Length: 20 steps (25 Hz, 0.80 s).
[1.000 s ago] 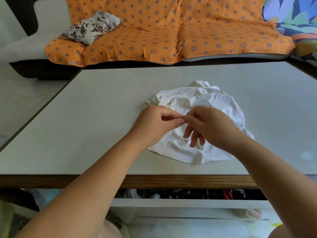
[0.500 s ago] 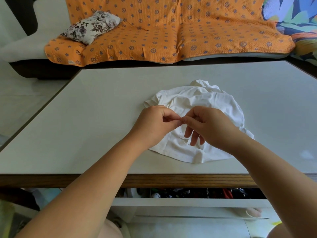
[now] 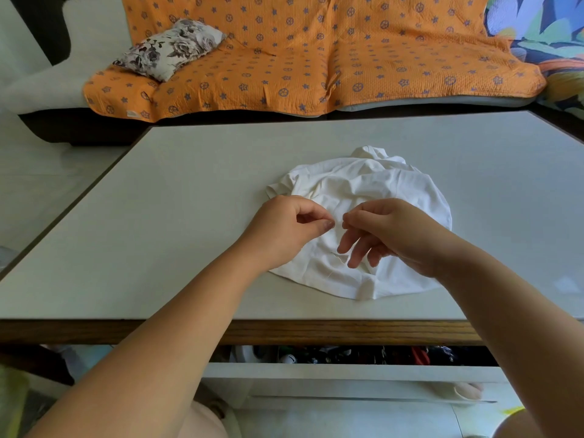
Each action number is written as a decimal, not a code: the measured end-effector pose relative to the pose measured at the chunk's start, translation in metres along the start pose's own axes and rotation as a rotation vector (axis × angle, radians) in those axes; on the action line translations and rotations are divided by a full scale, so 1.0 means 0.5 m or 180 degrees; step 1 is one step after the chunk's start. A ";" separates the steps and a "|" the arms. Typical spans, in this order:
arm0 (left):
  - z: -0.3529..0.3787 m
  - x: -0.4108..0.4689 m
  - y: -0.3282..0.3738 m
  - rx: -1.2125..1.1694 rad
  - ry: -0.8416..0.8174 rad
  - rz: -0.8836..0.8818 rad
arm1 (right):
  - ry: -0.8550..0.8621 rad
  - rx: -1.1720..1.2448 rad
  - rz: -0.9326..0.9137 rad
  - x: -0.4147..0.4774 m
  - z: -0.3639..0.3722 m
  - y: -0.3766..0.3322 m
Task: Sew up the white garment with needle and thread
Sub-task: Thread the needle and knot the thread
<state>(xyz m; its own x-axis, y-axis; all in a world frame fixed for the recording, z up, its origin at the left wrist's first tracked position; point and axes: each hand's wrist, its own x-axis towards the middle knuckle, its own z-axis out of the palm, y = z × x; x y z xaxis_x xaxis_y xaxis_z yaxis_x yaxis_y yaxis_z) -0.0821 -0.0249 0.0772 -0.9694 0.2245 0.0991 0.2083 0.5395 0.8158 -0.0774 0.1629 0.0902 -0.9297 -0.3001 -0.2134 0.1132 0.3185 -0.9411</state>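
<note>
Head view. The white garment lies crumpled in a rounded heap on the pale table, right of centre and near the front edge. Both hands are raised just above its near half. The left hand has thumb and forefinger pressed tip to tip, the remaining fingers curled into the palm. The right hand likewise pinches with thumb and forefinger, while its other three fingers hang loosely spread, pointing down toward the cloth. The two pinches face each other, just apart, and a fine strand bridges the gap; whether it is needle or thread cannot be told. A small slit shows in the cloth below the right fingers. Under the table's wooden edge a drawer stands open, its contents dark and indistinct. Beyond the table is a sofa with an orange patterned cover and a floral pillow on its left end.
</note>
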 end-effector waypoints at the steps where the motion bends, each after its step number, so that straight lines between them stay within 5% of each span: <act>1: -0.002 0.000 -0.002 -0.0032 0.0006 -0.0039 | -0.0021 0.0090 0.0033 0.000 -0.003 0.001; 9: -0.009 0.001 -0.008 -0.0137 0.0085 -0.0300 | 0.0285 0.0857 0.0092 0.018 -0.005 0.014; 20: -0.011 0.002 -0.009 -0.0315 0.0046 -0.0341 | 0.0248 -0.0169 -0.0028 0.022 0.018 0.027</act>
<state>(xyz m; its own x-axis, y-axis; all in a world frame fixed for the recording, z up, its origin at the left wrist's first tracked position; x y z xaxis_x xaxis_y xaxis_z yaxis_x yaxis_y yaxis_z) -0.0847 -0.0317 0.0769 -0.9874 0.1577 0.0159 0.0903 0.4771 0.8742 -0.0832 0.1557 0.0729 -0.9553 -0.2330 -0.1822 0.0881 0.3640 -0.9272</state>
